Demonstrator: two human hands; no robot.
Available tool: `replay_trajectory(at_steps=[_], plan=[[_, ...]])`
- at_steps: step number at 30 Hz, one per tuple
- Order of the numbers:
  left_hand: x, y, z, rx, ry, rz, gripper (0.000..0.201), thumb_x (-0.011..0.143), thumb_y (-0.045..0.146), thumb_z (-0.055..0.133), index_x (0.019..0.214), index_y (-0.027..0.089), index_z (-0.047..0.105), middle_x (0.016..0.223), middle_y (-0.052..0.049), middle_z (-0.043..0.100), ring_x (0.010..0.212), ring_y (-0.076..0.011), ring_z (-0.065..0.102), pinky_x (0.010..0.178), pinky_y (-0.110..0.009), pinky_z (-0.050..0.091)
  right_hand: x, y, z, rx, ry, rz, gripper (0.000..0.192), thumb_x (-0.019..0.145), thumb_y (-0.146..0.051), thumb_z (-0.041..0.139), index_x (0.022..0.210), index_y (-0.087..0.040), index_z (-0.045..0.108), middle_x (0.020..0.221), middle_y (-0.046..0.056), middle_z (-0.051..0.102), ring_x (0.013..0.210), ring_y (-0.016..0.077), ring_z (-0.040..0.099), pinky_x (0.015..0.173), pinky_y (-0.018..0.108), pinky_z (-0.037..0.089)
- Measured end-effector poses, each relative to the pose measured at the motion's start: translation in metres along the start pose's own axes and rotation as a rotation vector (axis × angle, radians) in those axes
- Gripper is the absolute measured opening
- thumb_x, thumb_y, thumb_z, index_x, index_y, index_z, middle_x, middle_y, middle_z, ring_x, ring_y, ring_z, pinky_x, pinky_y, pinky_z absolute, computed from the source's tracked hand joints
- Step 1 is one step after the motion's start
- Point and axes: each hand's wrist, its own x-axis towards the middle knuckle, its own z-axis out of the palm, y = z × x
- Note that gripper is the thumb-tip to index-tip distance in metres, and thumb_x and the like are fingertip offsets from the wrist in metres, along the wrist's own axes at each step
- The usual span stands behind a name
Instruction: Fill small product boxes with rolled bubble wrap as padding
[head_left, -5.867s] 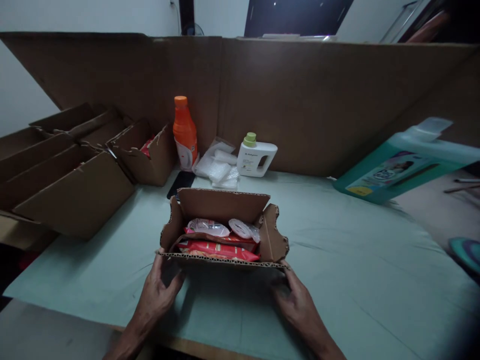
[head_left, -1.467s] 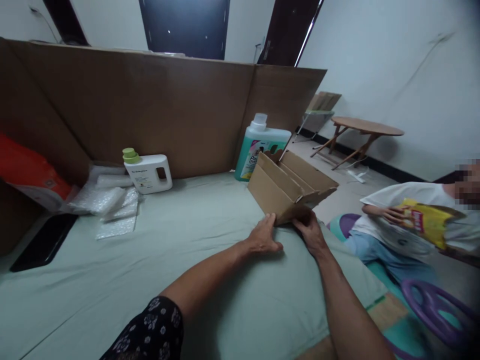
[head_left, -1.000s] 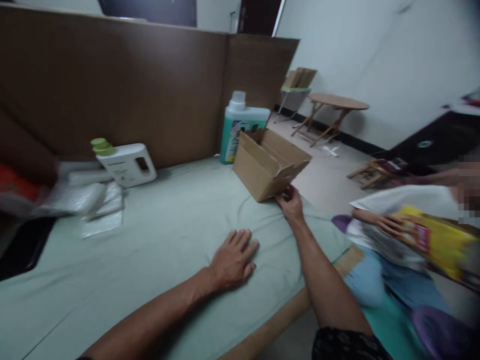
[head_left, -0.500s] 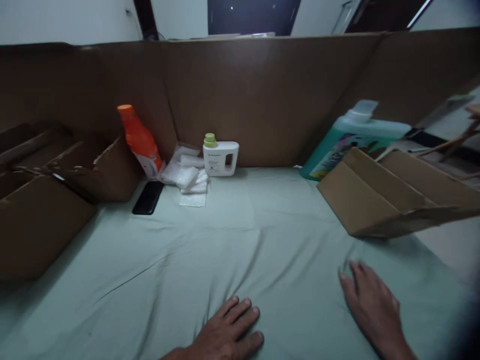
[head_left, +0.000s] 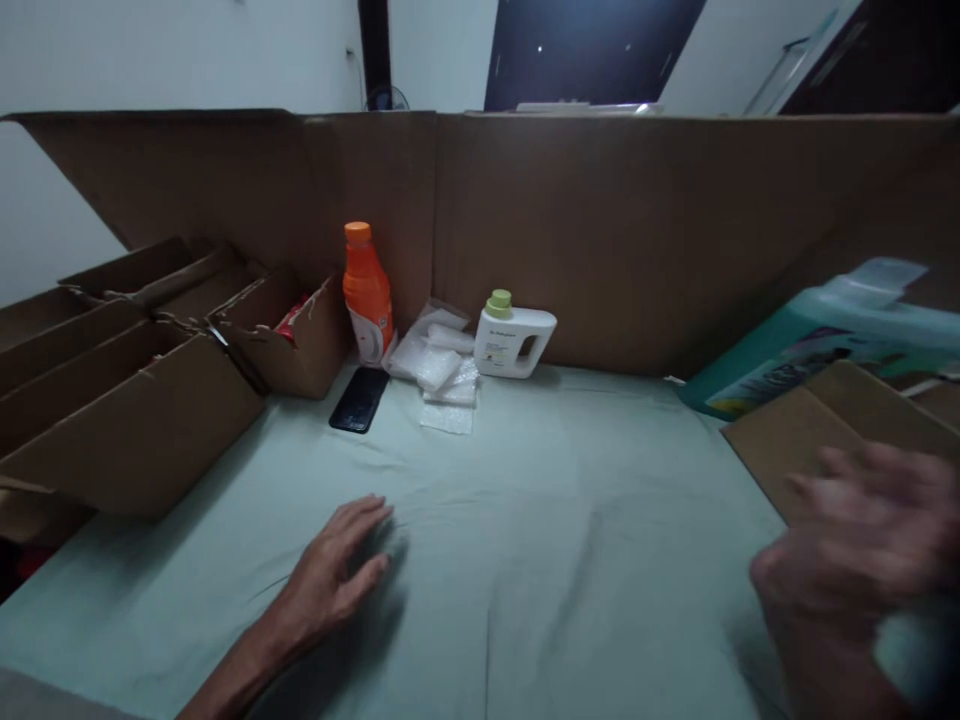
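My left hand (head_left: 334, 570) hovers just above the green cloth (head_left: 525, 560), empty, thumb apart from its stretched fingers. A black phone (head_left: 359, 400) lies beyond its fingertips. On the right, my right hand (head_left: 855, 540) is raised and smeared by motion, so I cannot make out its fingers or any hold. Behind it stands an open cardboard box (head_left: 787, 430), partly covered by the hand. A large bottle of teal liquid (head_left: 780, 350) leans behind that box.
An orange bottle (head_left: 367, 295) stands beside bubble wrap (head_left: 439, 365) and a white jug with a green cap (head_left: 514, 340). Open cardboard boxes (head_left: 180, 430) line the left, some with red items inside. A tall cardboard wall (head_left: 637, 240) borders the back.
My view has turned left. My left hand has come up off the cloth and moved left and forward. My right hand has risen from the cloth toward the box at right.
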Motion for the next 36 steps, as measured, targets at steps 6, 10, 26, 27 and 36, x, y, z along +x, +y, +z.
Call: replay_trajectory(at_steps=[6,10,26,27,36], plan=[[-0.014,-0.052,0.001,0.235,0.227,-0.043,0.036,0.092,0.034,0.057,0.123,0.021,0.069,0.13,-0.011,0.07,0.122,-0.0297,0.066,0.096,-0.045,0.06,0.028,-0.046,0.044,0.007,0.365,0.066,0.066,0.083,-0.046,0.069,0.144,-0.029,0.052,0.145,0.012,0.056,0.13,0.04,0.056,0.101,0.065,0.048],[-0.022,-0.062,0.018,0.339,0.269,0.0,0.031,0.092,0.031,0.056,0.119,0.021,0.07,0.129,-0.012,0.07,0.122,-0.0314,0.066,0.094,-0.049,0.061,0.065,-0.052,0.077,-0.03,0.217,-0.038,0.04,0.091,-0.038,0.06,0.128,-0.025,0.065,0.134,0.012,0.065,0.122,0.034,0.061,0.099,0.059,0.05],[-0.014,-0.058,0.01,0.288,0.341,-0.088,0.036,0.092,0.029,0.056,0.127,0.023,0.065,0.139,-0.015,0.061,0.125,-0.031,0.062,0.096,-0.047,0.059,0.115,-0.136,0.236,0.029,-0.292,-0.592,0.038,0.093,-0.017,0.054,0.127,-0.027,0.066,0.146,0.008,0.058,0.134,0.0321,0.049,0.103,0.052,0.044],[-0.007,-0.058,-0.003,0.289,0.374,-0.103,0.039,0.093,0.029,0.056,0.131,0.023,0.062,0.143,-0.016,0.057,0.127,-0.0308,0.061,0.098,-0.047,0.058,0.099,-0.14,0.23,0.061,-0.339,-0.631,0.043,0.092,-0.02,0.057,0.133,-0.028,0.062,0.147,0.009,0.056,0.135,0.0327,0.05,0.103,0.052,0.044],[0.149,-0.068,-0.154,0.59,0.453,-0.355,0.074,0.09,0.042,0.061,0.155,0.02,0.033,0.162,-0.015,0.033,0.129,-0.0339,0.058,0.098,-0.046,0.054,-0.011,-0.141,0.215,0.097,-0.39,-0.437,0.067,0.093,-0.035,0.059,0.155,-0.029,0.035,0.148,0.014,0.054,0.129,0.0333,0.057,0.095,0.053,0.052]])
